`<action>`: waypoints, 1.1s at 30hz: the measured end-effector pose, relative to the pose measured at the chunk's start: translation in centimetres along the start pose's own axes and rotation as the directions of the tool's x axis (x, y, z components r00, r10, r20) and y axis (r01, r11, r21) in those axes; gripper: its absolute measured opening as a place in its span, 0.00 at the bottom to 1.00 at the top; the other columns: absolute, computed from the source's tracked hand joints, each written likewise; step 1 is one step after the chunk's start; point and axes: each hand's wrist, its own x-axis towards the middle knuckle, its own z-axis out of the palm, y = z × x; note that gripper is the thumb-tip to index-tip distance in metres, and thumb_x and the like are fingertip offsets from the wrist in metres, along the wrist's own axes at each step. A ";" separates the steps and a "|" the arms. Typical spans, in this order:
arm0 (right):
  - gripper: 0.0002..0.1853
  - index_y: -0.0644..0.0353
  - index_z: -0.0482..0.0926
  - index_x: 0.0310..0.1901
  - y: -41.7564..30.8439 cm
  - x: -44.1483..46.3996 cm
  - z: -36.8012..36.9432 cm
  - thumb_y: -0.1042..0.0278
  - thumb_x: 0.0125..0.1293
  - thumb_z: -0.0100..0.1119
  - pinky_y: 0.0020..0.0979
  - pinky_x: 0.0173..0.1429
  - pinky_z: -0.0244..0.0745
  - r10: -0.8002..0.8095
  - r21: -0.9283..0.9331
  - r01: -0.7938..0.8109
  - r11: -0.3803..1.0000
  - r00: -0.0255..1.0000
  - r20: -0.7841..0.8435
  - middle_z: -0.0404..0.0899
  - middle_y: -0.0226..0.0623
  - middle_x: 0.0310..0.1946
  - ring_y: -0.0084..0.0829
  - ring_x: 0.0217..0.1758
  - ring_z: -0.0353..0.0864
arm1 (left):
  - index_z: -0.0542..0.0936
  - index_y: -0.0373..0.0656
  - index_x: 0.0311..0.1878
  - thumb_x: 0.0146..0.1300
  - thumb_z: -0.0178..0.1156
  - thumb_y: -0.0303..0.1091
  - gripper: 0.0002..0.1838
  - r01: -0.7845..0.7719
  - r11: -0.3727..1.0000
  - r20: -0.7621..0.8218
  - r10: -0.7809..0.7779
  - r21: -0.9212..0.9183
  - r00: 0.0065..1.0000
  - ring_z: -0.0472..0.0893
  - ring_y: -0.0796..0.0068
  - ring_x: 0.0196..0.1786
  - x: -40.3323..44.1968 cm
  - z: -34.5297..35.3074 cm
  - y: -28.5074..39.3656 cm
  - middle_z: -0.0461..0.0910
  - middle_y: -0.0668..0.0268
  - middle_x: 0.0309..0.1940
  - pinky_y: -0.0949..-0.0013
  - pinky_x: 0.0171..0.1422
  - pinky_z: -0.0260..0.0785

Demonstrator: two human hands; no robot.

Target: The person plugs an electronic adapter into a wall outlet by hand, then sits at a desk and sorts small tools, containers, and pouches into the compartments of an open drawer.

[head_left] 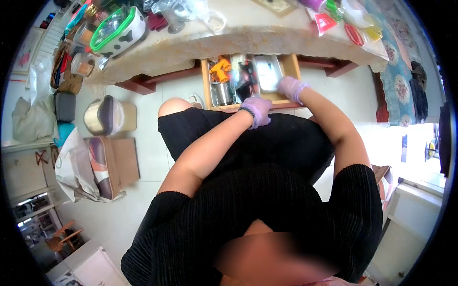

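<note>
A wooden drawer (207, 86) stands pulled out below the cloth-covered table. Inside it are clear trays with an orange object (221, 70), a metal cup (222, 94) and dark items (247, 76), with a white tray (268, 71) to their right. My left hand (259, 112), in a light purple glove, rests at the drawer's front edge, its fingertips unclear. Beside the white tray's right rim is my right hand (291, 89), gloved too, inside the drawer's right part. Its fingers are curled together, and what they hold is hidden.
The table (191, 45) carries a green-rimmed container (118, 33), plastic bags (183, 12) and a red-and-white packet (324, 21). On the floor at left stand a bin (102, 117) and a cardboard box (125, 164). My black-clothed knees lie close to the drawer front.
</note>
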 end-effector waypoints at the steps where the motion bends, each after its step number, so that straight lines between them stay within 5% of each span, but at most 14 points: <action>1: 0.06 0.57 0.85 0.33 0.2 0.4 0.8 0.73 0.56 0.60 0.42 0.46 0.79 -0.047 0.006 0.047 0.999 0.996 0.073 0.84 0.50 0.34 0.50 0.40 0.84 | 0.80 0.42 0.52 0.55 0.66 0.48 0.25 0.002 1.000 0.006 -0.002 0.000 1.000 0.82 0.55 0.52 0.1 -0.3 0.0 0.83 0.53 0.47 0.57 0.56 0.75; 10: 0.11 0.62 0.84 0.38 0.8 0.5 -2.7 0.68 0.60 0.54 0.44 0.44 0.78 -0.281 0.345 0.188 0.920 0.929 0.243 0.84 0.53 0.35 0.50 0.40 0.85 | 0.74 0.42 0.58 0.59 0.60 0.54 0.30 -0.053 0.997 0.147 0.045 0.048 0.988 0.83 0.53 0.49 0.7 -1.3 -0.4 0.83 0.53 0.45 0.55 0.55 0.74; 12: 0.11 0.64 0.84 0.38 2.0 2.7 -3.5 0.70 0.60 0.54 0.44 0.45 0.78 -0.092 0.091 0.085 0.992 0.993 0.079 0.83 0.54 0.35 0.51 0.40 0.84 | 0.74 0.41 0.58 0.60 0.59 0.54 0.30 -0.067 0.998 0.135 0.064 0.017 0.989 0.83 0.54 0.48 0.7 -1.1 -0.6 0.83 0.53 0.45 0.55 0.54 0.75; 15: 0.10 0.66 0.83 0.37 0.9 4.2 -6.4 0.72 0.60 0.53 0.44 0.46 0.78 0.166 0.337 -0.198 0.920 0.979 0.121 0.82 0.57 0.35 0.51 0.42 0.84 | 0.75 0.40 0.57 0.61 0.59 0.53 0.29 -0.051 0.998 0.114 0.048 0.029 0.992 0.83 0.53 0.48 -0.3 -2.4 -0.1 0.84 0.53 0.44 0.53 0.53 0.75; 16: 0.10 0.65 0.84 0.37 1.9 5.8 -4.8 0.69 0.62 0.55 0.40 0.47 0.81 -0.021 -0.002 0.021 1.000 0.999 -0.027 0.84 0.50 0.37 0.48 0.41 0.85 | 0.76 0.40 0.54 0.60 0.61 0.51 0.27 -0.074 0.996 0.095 0.069 0.050 0.993 0.83 0.52 0.46 -1.0 -3.3 0.3 0.84 0.52 0.41 0.52 0.50 0.76; 19: 0.10 0.67 0.84 0.35 1.6 10.1 -1.4 0.70 0.62 0.54 0.40 0.50 0.81 0.224 0.125 -0.207 0.970 0.964 -0.145 0.84 0.51 0.39 0.48 0.43 0.85 | 0.77 0.40 0.49 0.58 0.64 0.50 0.24 -0.209 0.977 -0.029 0.210 0.050 0.977 0.83 0.50 0.43 -3.1 -7.4 1.0 0.82 0.50 0.35 0.52 0.45 0.77; 20: 0.15 0.66 0.82 0.47 1.5 11.4 -0.8 0.69 0.66 0.48 0.41 0.59 0.77 0.271 0.099 -0.275 0.956 0.961 0.056 0.80 0.55 0.52 0.49 0.54 0.81 | 0.77 0.40 0.47 0.58 0.64 0.50 0.23 -0.267 0.962 -0.060 0.270 0.049 0.961 0.83 0.50 0.41 -3.3 -8.0 0.5 0.81 0.50 0.33 0.52 0.44 0.77; 21: 0.23 0.61 0.70 0.65 0.7 11.6 -1.7 0.66 0.71 0.40 0.41 0.72 0.64 0.451 0.439 -0.420 0.794 0.892 0.038 0.64 0.55 0.68 0.49 0.70 0.66 | 0.76 0.40 0.46 0.58 0.64 0.50 0.23 -0.322 0.944 -0.101 0.327 0.066 0.939 0.83 0.49 0.39 -3.3 -8.6 0.0 0.80 0.50 0.30 0.52 0.43 0.77; 22: 0.26 0.56 0.65 0.70 -0.1 12.0 0.2 0.61 0.73 0.35 0.46 0.78 0.50 0.383 0.226 -0.321 0.920 0.861 -0.334 0.58 0.49 0.73 0.48 0.76 0.56 | 0.76 0.40 0.47 0.58 0.64 0.50 0.23 -0.313 0.950 -0.099 0.313 0.014 0.944 0.82 0.49 0.40 -2.9 -8.9 -0.6 0.80 0.50 0.32 0.52 0.43 0.77; 23: 0.28 0.55 0.58 0.74 -0.4 12.4 -1.1 0.60 0.74 0.35 0.44 0.81 0.41 0.427 0.309 -0.349 0.885 0.873 -0.237 0.50 0.47 0.76 0.44 0.80 0.47 | 0.75 0.40 0.49 0.59 0.63 0.50 0.24 -0.307 0.951 -0.095 0.302 -0.039 0.949 0.82 0.50 0.41 -2.4 -8.7 -1.2 0.79 0.50 0.35 0.52 0.44 0.77; 26: 0.28 0.56 0.57 0.74 -0.3 13.4 -1.5 0.60 0.74 0.35 0.44 0.81 0.40 0.430 0.310 -0.365 0.878 0.885 -0.177 0.49 0.47 0.76 0.44 0.80 0.46 | 0.73 0.42 0.55 0.60 0.63 0.48 0.26 -0.227 0.970 -0.041 0.231 0.087 0.972 0.81 0.51 0.45 -1.6 -7.4 -2.1 0.79 0.51 0.42 0.52 0.48 0.76; 28: 0.29 0.57 0.56 0.74 -0.2 13.6 -1.5 0.60 0.74 0.35 0.44 0.81 0.40 0.415 0.295 -0.354 0.887 0.893 -0.175 0.48 0.47 0.77 0.44 0.80 0.46 | 0.71 0.42 0.60 0.60 0.62 0.47 0.28 -0.415 0.902 -0.079 0.408 -0.114 0.909 0.80 0.52 0.49 -1.6 -7.3 -2.0 0.78 0.52 0.47 0.53 0.54 0.74; 31: 0.29 0.58 0.55 0.74 -0.6 13.1 -2.2 0.60 0.73 0.35 0.44 0.81 0.39 0.385 0.271 -0.334 0.903 0.909 -0.162 0.47 0.46 0.77 0.43 0.80 0.45 | 0.76 0.39 0.53 0.58 0.64 0.47 0.26 -0.445 0.895 -0.334 0.418 -0.005 0.845 0.82 0.52 0.45 -1.1 -6.1 -2.1 0.82 0.51 0.39 0.53 0.49 0.75; 33: 0.28 0.59 0.59 0.72 -1.2 11.8 -4.4 0.62 0.72 0.38 0.43 0.79 0.46 0.339 0.217 -0.316 0.923 0.938 -0.076 0.53 0.48 0.75 0.44 0.78 0.51 | 0.78 0.39 0.50 0.57 0.65 0.48 0.24 -0.378 0.926 -0.232 0.362 -0.026 0.903 0.82 0.51 0.44 -1.3 -6.9 -2.3 0.82 0.51 0.38 0.53 0.48 0.75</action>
